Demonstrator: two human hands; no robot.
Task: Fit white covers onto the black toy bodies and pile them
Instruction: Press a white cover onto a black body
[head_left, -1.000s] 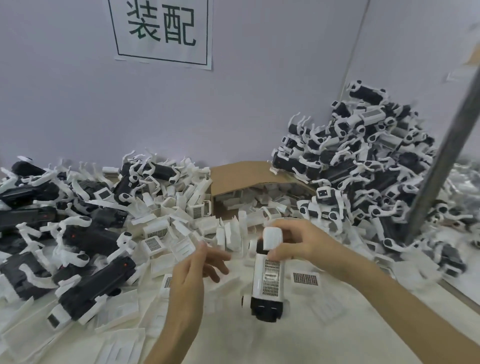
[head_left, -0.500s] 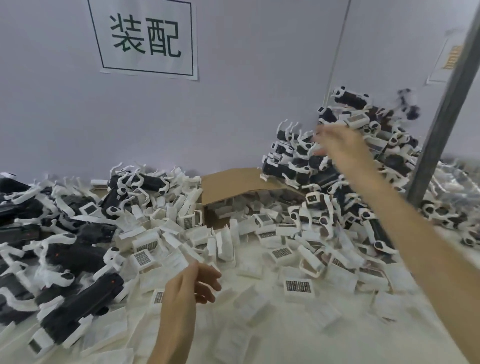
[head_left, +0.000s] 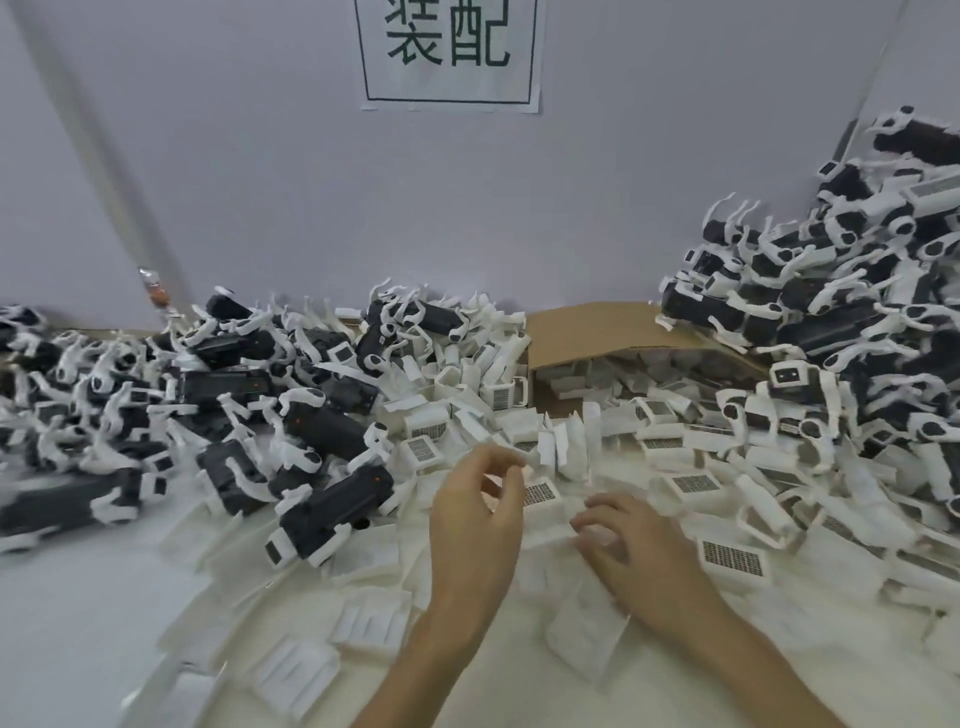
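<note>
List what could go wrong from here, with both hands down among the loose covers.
The right hand is blurred over overlapping white covers, so its grip may lift two at once. The finished pile rises steeply above the cardboard box. Another toy thrown on could start a slide into the covers.

Only two arms show: left hand (head_left: 475, 525) and right hand (head_left: 639, 551), both bare, fingers slender. The forearms (head_left: 415, 660) are bare too, uncovered as far as the view's lower edge.
</note>
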